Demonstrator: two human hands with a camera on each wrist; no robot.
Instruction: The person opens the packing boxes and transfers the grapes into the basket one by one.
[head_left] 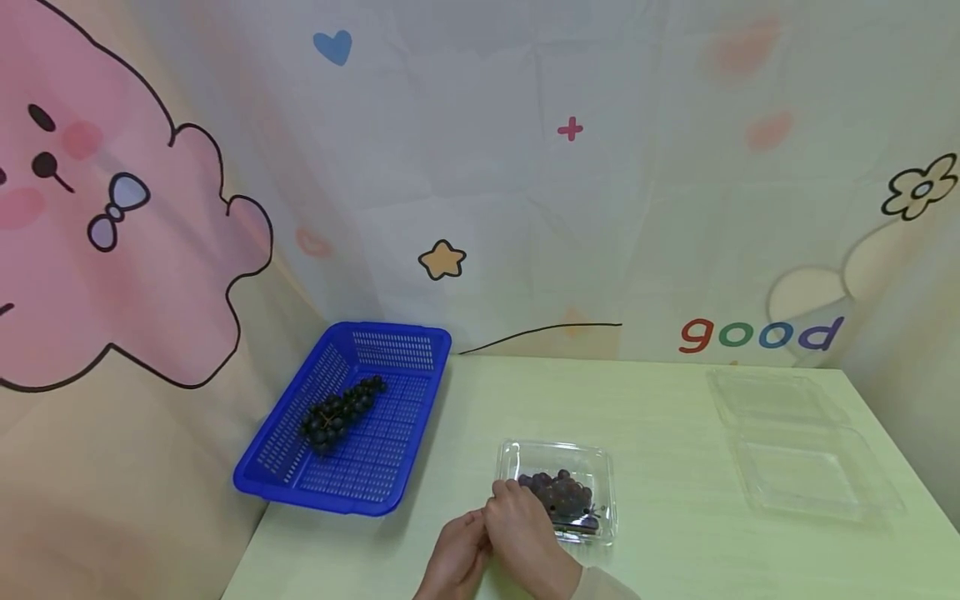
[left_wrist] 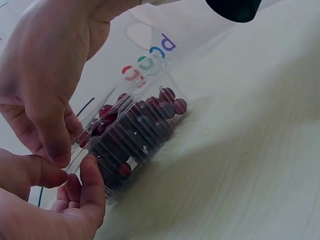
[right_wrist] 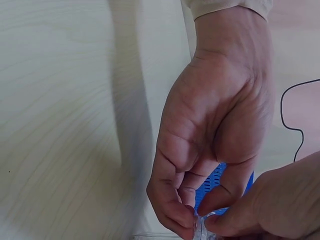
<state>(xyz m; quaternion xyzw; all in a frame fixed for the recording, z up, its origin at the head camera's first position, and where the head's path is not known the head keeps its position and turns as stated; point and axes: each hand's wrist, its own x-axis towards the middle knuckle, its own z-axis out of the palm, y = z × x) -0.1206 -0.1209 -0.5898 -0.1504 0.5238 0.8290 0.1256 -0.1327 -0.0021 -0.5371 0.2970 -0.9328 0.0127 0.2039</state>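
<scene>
A clear plastic clamshell box (head_left: 609, 492) holding dark red grapes (left_wrist: 142, 125) sits on the table in front of me. At its left edge, my right hand (head_left: 525, 533) pinches the rim between thumb and fingers. Just beside it, my left hand (head_left: 456, 554) pinches the same rim, thumb against fingertips. The two hands meet closely at the edge, as the right wrist view shows with the right palm (right_wrist: 215, 115) turned to the camera. The lid lies over the grapes in the head view.
A blue plastic basket (head_left: 420, 417) with a bunch of dark grapes (head_left: 337, 417) stands at the left. An open, clear clamshell box (head_left: 806, 475) lies at the right of the pale table (head_left: 660, 417). A printed curtain (head_left: 495, 167) hangs behind.
</scene>
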